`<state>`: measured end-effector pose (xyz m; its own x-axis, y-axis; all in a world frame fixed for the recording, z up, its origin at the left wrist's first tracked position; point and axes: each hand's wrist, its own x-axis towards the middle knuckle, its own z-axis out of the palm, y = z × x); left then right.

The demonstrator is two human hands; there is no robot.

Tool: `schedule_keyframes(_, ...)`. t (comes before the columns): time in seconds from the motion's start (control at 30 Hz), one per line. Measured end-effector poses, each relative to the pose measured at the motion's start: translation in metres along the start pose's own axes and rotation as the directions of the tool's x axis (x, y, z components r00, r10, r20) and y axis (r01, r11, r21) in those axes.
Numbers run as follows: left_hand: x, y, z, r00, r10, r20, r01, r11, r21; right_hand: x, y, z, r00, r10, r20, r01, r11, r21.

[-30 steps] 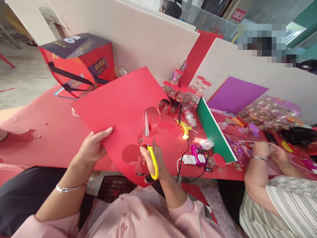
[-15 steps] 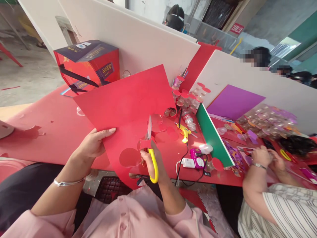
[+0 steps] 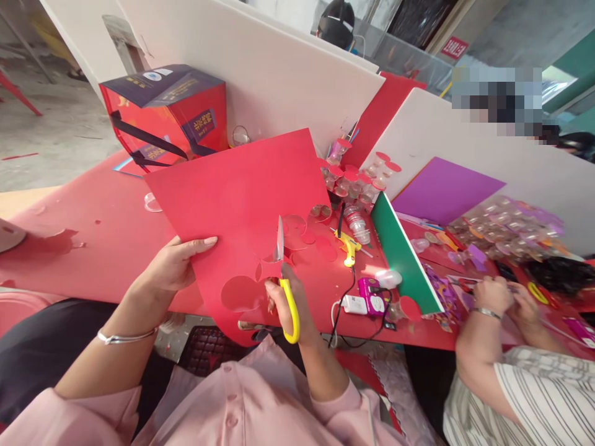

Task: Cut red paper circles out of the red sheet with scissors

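My left hand (image 3: 174, 265) grips the left edge of a large red sheet of card (image 3: 237, 192), thumb on top and fingers hidden beneath. Round holes are cut along the sheet's lower and right sides. Yellow-handled scissors (image 3: 290, 310) are in my right hand (image 3: 283, 303), their blades pointing away from me at the sheet's cut part. How far the blades are parted I cannot tell. Beyond them, red paper discs (image 3: 324, 246) lie on the red table (image 3: 102, 248).
A yellow glue gun (image 3: 348, 248) with a black cord lies right of the sheet, near stacked clear plastic cups (image 3: 357, 223). A green divider (image 3: 406, 260) stands beyond. Behind the sheet is a red gift box (image 3: 162, 121). At right, a co-worker's hands (image 3: 499, 297) work at the table.
The view has shifted slightly. The red sheet's far edge has dipped a little; both hands keep their hold, and the scissors stay at nearly the same spot.
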<state>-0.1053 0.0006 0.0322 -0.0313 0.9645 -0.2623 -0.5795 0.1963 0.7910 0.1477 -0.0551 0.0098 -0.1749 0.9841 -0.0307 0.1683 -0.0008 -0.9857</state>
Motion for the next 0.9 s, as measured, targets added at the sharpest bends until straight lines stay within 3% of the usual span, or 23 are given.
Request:
schedule_keyframes(0.3,0.003,0.002,-0.007,1.000,-0.007,0.000,0.007,1.000,-0.006,-0.001,0.004,-0.001,1.000,-0.001,0.026,0.000,0.999,0.049)
schedule_keyframes(0.57,0.002,0.008,-0.008,0.998,-0.026,0.054,0.023,0.998,0.054,-0.004,-0.001,-0.004,0.997,-0.042,0.061,0.043,0.999,-0.021)
schedule_keyframes(0.9,0.011,0.001,-0.011,0.995,-0.053,-0.080,0.049,0.998,-0.049,-0.005,0.000,-0.004,0.999,-0.008,0.034,0.009,1.000,-0.017)
